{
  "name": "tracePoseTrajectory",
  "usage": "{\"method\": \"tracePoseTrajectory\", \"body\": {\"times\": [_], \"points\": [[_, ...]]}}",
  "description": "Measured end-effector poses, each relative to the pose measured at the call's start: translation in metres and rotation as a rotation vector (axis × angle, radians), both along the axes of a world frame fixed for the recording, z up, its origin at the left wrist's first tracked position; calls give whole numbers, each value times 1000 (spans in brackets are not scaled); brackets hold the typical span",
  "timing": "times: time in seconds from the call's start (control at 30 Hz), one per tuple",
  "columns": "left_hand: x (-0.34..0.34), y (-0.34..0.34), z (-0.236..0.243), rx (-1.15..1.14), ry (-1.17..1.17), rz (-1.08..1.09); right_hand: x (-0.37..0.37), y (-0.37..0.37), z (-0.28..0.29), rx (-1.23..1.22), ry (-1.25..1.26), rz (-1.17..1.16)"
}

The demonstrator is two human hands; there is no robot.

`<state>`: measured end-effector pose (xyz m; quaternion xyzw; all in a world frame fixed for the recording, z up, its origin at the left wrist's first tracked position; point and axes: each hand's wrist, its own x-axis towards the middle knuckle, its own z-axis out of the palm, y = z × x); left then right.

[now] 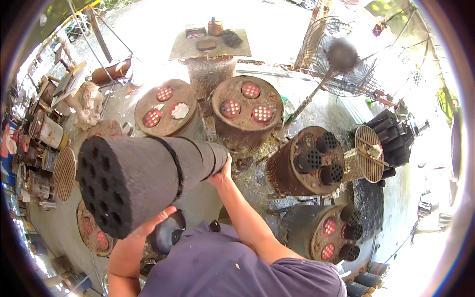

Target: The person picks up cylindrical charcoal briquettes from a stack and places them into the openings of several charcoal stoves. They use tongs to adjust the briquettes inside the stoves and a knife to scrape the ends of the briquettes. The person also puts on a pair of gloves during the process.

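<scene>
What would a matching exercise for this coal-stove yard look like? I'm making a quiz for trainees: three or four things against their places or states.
Things:
1. stack of coal briquettes
2. fan
3. round wire grate
4. metal table

States or places:
a. far side, behind the stoves
b. held sideways between left hand and right hand
c. upper right, on a stand
d. standing on edge, right

Pairs: 1-b, 2-c, 3-d, 4-a

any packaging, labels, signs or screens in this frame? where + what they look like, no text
No screens that I can make out.
Printed panel or package: far left edge, beside the cluttered cans; blue, white and red, cut off by the rim.
Small tin: on the flat stand at the top, behind the stoves; orange-brown, dark lid, too small to see any label.
Both hands grip a stack of black honeycomb briquettes, unwrapped.
</scene>
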<state>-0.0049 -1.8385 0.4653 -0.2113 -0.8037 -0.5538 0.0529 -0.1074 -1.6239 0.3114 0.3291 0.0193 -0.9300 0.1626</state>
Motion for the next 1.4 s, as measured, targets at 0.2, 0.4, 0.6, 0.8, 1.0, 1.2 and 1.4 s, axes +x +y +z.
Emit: {"method": "tracePoseTrajectory", "body": {"times": [0.2,0.4,0.6,0.8,1.0,1.2,1.4], "points": [[-138,67,16,-167,174,77,-155,59,-2,-74,47,-14],[-246,122,19,45,6,31,-240,99,-24,-190,48,-90],[-318,162,28,9,-52,10,-274,110,-46,-258,-95,-99],[-363,196,32,-414,232,11,-280,118,-61,-87,-314,10],[-384,224,48,-97,13,-35,-258,205,46,942,-88,178],[-392,236,48,483,-189,-90,-271,182,284,1790,1290,-12],[-397,235,49,317,5,-152,-265,162,317,2393,1104,214]]}}
